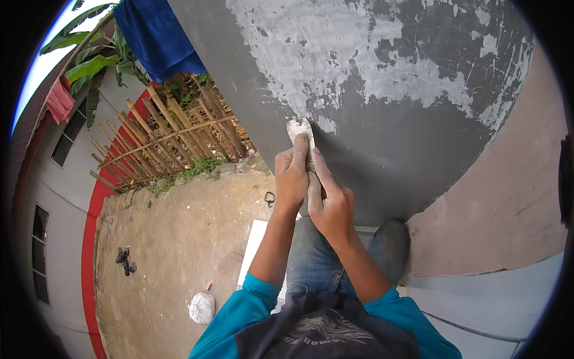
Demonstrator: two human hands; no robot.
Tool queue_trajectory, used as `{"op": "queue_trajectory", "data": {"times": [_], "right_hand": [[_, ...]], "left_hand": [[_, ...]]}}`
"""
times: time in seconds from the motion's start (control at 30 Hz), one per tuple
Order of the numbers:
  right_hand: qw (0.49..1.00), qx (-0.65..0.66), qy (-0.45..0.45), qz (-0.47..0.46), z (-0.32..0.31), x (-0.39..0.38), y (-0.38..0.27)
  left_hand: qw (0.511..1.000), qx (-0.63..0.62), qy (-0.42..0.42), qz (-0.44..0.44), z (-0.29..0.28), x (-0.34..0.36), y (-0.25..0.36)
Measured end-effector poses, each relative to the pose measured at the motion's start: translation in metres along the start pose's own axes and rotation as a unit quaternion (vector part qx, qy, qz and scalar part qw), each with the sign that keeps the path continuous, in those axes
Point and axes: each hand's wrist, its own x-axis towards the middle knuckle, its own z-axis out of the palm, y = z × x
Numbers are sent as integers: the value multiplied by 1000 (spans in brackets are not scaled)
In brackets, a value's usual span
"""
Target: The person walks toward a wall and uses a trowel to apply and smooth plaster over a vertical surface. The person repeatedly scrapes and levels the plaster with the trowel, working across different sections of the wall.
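Observation:
Both my hands are brought together in front of a grey wall [394, 161] with rough white patches of putty [335, 60] on its upper part. A putty knife [301, 128], its blade smeared white, rests with its tip at the lower edge of a patch. My left hand [290, 179] is closed round it, one finger lying along the blade. My right hand [332, 209] grips from the right side, fingers pointing up along the tool. White dust coats the fingers of both hands. The handle is mostly hidden behind them.
To the left lies a concrete yard [173, 239] with a tied white plastic bag [201, 307] and a dark crumpled item [125, 261]. Beyond stands a bamboo fence [173, 134]. A blue cloth [158, 39] hangs by the wall's left edge. At right is a pinkish wall [496, 197].

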Motion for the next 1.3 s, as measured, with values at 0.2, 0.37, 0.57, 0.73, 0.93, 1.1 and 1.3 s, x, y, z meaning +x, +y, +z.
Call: {"op": "queue_trajectory", "data": {"times": [0.2,0.37,0.57,0.73,0.93,1.1,1.3], "right_hand": [[997,-5,62,-52,3,-10,5],[1000,-20,4,8,2,-8,10],[985,5,119,-122,6,-6,7],[999,-20,44,-15,-1,-11,6],[998,7,61,-34,2,-8,4],[994,-28,87,-56,-1,-19,12],[997,-14,67,-26,2,-25,21]], "left_hand": [[997,72,27,-21,13,-16,-6],[1000,20,3,-1,6,-4,-7],[996,55,21,-71,11,-13,-8],[999,37,2,-28,13,-13,-12],[1000,27,5,-13,9,-13,-9],[996,67,10,-54,16,-22,-21],[999,41,3,-27,12,-21,-30]]}}
